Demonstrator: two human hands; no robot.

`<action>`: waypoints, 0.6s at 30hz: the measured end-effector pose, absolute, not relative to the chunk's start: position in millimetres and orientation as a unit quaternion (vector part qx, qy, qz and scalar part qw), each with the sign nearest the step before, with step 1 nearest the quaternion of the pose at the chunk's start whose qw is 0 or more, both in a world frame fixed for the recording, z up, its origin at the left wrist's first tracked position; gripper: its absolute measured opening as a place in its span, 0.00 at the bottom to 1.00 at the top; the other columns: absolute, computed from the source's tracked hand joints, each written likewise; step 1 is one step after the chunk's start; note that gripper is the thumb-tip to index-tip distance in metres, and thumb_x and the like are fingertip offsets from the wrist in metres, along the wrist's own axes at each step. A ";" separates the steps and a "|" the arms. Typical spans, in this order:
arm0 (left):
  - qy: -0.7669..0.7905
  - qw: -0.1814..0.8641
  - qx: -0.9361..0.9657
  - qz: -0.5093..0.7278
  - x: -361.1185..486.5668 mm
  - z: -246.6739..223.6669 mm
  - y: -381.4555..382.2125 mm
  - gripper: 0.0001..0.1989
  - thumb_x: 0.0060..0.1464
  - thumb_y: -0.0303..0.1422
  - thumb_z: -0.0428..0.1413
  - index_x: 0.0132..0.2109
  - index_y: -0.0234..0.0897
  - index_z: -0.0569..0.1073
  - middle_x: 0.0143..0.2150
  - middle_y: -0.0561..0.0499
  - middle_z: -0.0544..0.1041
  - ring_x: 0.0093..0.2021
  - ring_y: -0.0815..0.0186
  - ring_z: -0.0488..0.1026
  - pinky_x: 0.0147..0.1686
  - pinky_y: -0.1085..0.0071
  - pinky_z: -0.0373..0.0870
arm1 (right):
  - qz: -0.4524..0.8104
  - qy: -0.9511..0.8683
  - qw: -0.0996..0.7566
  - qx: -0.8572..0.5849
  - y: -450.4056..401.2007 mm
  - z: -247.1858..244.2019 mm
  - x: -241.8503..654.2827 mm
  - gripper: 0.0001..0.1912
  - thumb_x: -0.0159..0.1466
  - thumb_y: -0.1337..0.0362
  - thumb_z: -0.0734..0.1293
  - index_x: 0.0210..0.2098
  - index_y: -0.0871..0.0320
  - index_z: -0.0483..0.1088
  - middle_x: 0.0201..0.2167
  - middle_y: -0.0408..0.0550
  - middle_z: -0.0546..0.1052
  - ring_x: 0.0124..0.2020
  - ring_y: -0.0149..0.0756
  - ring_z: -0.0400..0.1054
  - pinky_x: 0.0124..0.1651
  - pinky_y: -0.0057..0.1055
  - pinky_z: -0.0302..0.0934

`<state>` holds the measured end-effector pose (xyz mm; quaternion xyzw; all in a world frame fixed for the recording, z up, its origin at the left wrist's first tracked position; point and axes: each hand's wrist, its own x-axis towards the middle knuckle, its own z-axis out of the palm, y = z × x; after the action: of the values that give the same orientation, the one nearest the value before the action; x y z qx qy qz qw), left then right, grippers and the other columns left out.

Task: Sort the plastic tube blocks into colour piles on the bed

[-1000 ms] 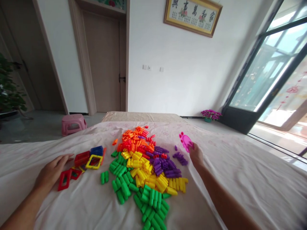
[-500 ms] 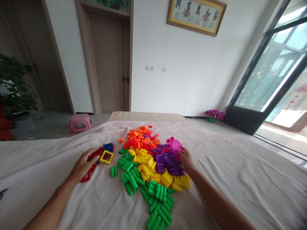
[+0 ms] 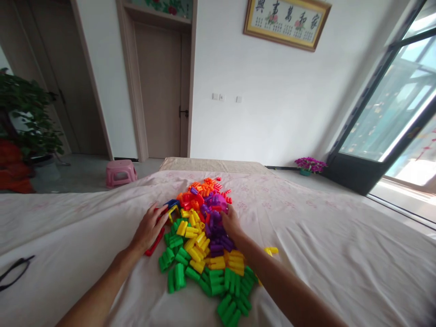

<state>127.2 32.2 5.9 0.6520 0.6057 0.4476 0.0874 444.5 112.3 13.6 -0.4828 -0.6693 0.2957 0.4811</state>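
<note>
My left hand (image 3: 148, 225) is at the left edge of a heap of plastic pieces. Its fingers and thumb close round a red square frame piece (image 3: 161, 210), beside a yellow square frame (image 3: 173, 213) and a blue piece (image 3: 172, 204). A longer red frame (image 3: 156, 242) lies under the hand. On the heap's right side, my right hand (image 3: 232, 223) presses against purple pieces (image 3: 215, 222) and a pink round piece (image 3: 220, 201); its fingertips are mostly hidden. Yellow (image 3: 197, 247) and green pieces (image 3: 177, 277) spread toward me, orange ones (image 3: 206, 186) at the far end.
A pale flowered cloth (image 3: 306, 236) covers the surface. One yellow piece (image 3: 271, 250) lies apart, right of my forearm. Dark-framed glasses (image 3: 17, 270) rest at the left edge. Beyond stand a pink stool (image 3: 121, 172), a potted plant (image 3: 25, 118) and purple flowers (image 3: 309, 164).
Both hands have moved inward, bringing the square frames and the pink round piece against the heap. The heap is narrower, and one yellow piece now lies outside my right arm.
</note>
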 end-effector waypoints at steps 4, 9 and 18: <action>0.607 0.093 0.646 0.453 133.0 11.7 32.5 0.26 0.63 0.46 0.44 0.59 0.37 0.71 0.67 0.40 0.63 0.69 0.54 0.56 0.69 0.55 0.51 | 0.268 -0.656 0.501 -0.496 103.8 22.1 401.0 0.17 0.59 0.66 0.60 0.47 0.56 0.69 0.41 0.51 0.78 0.43 0.42 0.71 0.48 0.40 0.65; 0.644 0.065 0.582 0.492 126.6 17.6 33.1 0.28 0.64 0.46 0.42 0.59 0.32 0.70 0.63 0.37 0.68 0.66 0.53 0.62 0.67 0.53 0.55 | 0.279 -0.700 0.500 -0.428 86.2 39.9 345.0 0.20 0.60 0.68 0.59 0.52 0.52 0.67 0.43 0.50 0.77 0.45 0.42 0.70 0.50 0.40 0.64; 0.558 -0.165 0.708 0.399 179.7 69.2 -31.1 0.27 0.62 0.37 0.50 0.66 0.38 0.61 0.68 0.38 0.62 0.69 0.50 0.56 0.67 0.47 0.53 | 0.280 -0.645 0.550 -0.450 87.7 86.6 414.1 0.19 0.59 0.62 0.62 0.49 0.58 0.69 0.39 0.50 0.77 0.38 0.40 0.70 0.41 0.36 0.66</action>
<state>179.7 -31.1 69.2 0.7085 0.5583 0.3990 -0.1650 414.1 87.7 86.6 -0.4503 -0.6454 0.2801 0.5498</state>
